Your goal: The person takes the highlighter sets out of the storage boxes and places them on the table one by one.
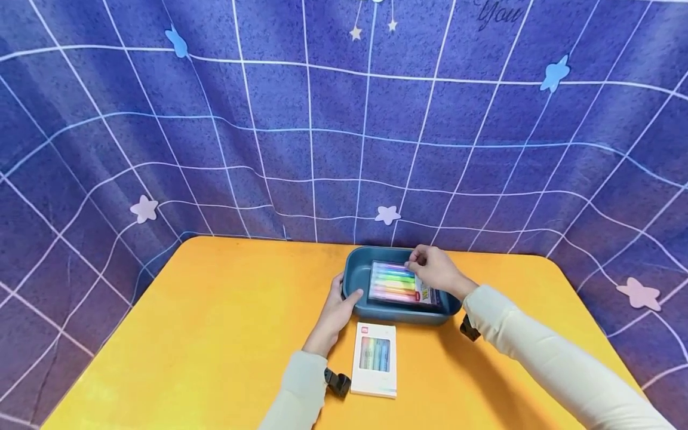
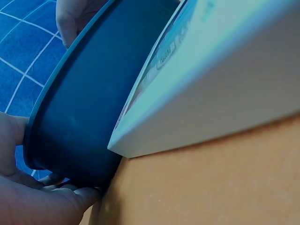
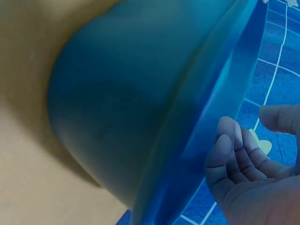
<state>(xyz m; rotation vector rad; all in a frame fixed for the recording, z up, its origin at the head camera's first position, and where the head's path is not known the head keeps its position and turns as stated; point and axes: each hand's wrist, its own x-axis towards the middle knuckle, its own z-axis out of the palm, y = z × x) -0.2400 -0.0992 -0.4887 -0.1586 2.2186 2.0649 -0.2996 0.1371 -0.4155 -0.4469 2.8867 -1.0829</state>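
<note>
The right hand [image 1: 436, 269] partly hides the colourful pack [image 1: 396, 283].

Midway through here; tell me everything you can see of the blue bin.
The blue bin is an open, rounded-corner rectangular container, dark teal-blue, with a rim and smooth, plastic-looking walls. It stands upright on the yellow table, long sides running left to right. A pack of colourful pens lies inside, leaving floor bare at the left. The left hand grips its left end, thumb over the rim. A white box lies close in front; whether they touch is unclear.
</note>
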